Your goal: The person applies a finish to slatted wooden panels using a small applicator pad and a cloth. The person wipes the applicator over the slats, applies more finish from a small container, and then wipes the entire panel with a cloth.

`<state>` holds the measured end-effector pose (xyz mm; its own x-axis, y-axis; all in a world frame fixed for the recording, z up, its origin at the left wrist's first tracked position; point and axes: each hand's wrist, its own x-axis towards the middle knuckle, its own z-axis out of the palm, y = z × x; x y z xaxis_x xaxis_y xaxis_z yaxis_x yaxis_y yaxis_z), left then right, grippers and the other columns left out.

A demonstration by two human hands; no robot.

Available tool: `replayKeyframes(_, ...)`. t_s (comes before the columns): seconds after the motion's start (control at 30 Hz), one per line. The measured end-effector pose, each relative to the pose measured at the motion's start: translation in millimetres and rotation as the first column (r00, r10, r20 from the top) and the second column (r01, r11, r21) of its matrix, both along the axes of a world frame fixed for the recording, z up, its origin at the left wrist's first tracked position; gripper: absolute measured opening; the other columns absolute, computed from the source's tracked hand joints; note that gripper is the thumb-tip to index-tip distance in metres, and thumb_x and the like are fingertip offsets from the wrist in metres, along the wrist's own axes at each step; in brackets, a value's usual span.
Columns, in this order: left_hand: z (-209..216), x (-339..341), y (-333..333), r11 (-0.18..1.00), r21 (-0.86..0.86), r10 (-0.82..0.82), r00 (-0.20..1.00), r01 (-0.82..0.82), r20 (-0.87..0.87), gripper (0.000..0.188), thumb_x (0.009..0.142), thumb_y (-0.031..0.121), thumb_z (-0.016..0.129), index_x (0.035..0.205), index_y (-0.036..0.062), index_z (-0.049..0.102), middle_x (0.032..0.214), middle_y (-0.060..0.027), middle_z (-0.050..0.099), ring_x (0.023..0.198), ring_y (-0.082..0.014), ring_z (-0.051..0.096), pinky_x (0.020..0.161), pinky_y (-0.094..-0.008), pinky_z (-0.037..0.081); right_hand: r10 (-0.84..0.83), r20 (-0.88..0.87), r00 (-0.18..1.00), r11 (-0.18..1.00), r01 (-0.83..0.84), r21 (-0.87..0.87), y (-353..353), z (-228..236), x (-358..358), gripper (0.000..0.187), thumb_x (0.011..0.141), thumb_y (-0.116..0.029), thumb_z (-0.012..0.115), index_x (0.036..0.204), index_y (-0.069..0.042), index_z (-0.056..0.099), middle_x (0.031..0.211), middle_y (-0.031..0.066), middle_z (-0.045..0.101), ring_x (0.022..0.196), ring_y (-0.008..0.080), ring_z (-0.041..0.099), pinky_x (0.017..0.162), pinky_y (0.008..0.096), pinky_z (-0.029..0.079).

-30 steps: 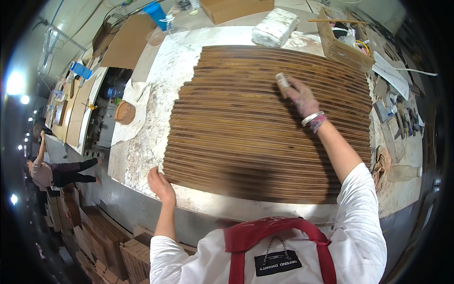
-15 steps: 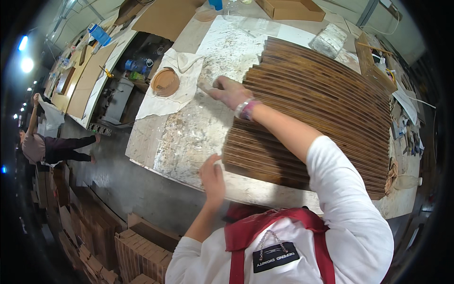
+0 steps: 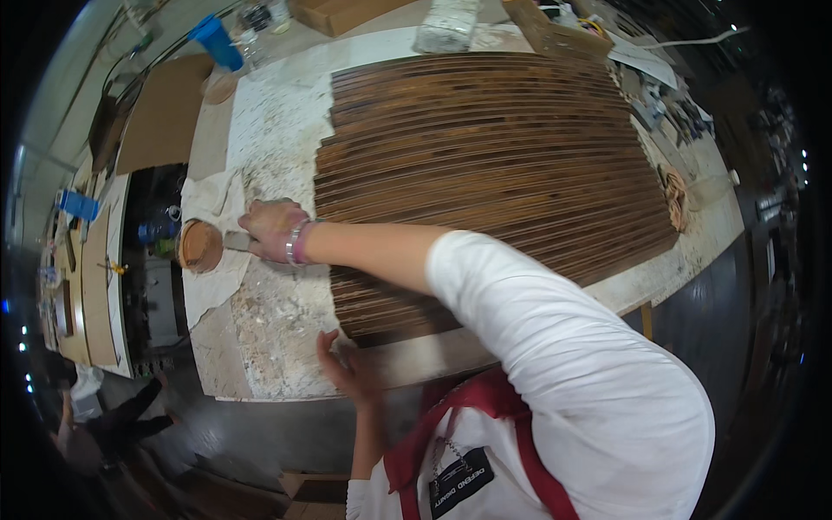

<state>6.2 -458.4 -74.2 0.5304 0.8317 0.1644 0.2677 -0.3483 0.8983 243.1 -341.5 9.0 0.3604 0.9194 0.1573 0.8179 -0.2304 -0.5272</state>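
Observation:
My right hand (image 3: 274,229), with bracelets at the wrist, reaches across to the left and grips a small flat putty knife (image 3: 236,240). The knife's pale blade points at a round tub (image 3: 184,250) of tan-orange paste and lies close to its rim. Under the tub is a crumpled white cloth (image 3: 227,282). Dark brown wooden slats (image 3: 485,165) lie side by side in a wide stack, partly behind my right forearm. My left hand (image 3: 351,373) is at their near left corner, slightly blurred, fingers apart and nothing visible in it.
A paint-marked white worktable (image 3: 277,321) carries everything. Along its far side are a blue cup (image 3: 217,43), a cardboard box (image 3: 347,13) and a white wrapped block (image 3: 447,26). A crumpled rag (image 3: 675,199) lies at the right. Another person (image 3: 113,425) is at the lower left.
My right hand has carried the putty knife left, up to the tub. My left hand stays near the slats' corner. The whole view has turned and shifted.

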Motion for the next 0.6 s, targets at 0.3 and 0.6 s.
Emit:
replayKeyframes(0.3, 3, -1, -11, 0.982, 0.003, 0.187, 0.982, -0.187, -0.023, 0.051, 0.098, 0.005, 0.045, 0.147, 0.0001, 0.032, 0.140, -0.0179, 0.045, 0.130, -0.0271, 0.043, 0.110, -0.0365, 0.031, -0.600, -0.037, 0.799, 0.799, 0.601, 0.026, -481, 43, 167, 0.049, 0.093, -0.026, 0.063, 0.137, -0.008, 0.051, 0.137, 0.0134, 0.055, 0.126, 0.0279, 0.053, 0.107, 0.0361, 0.041)
replayKeyframes(0.6, 41, 39, -150, 0.888, 0.445, 0.146, 0.989, -0.114, -0.039, 0.040, 0.087, -0.003, 0.052, 0.127, -0.0019, 0.052, 0.127, -0.0189, 0.054, 0.121, -0.0352, 0.050, 0.105, -0.0423, 0.037, -0.902, 0.076, 0.425, 0.409, 0.897, -0.167, -855, -75, 226, 0.063, 0.096, -0.036, 0.058, 0.144, 0.000, 0.041, 0.143, 0.0220, 0.048, 0.130, 0.0364, 0.048, 0.106, 0.0392, 0.038)
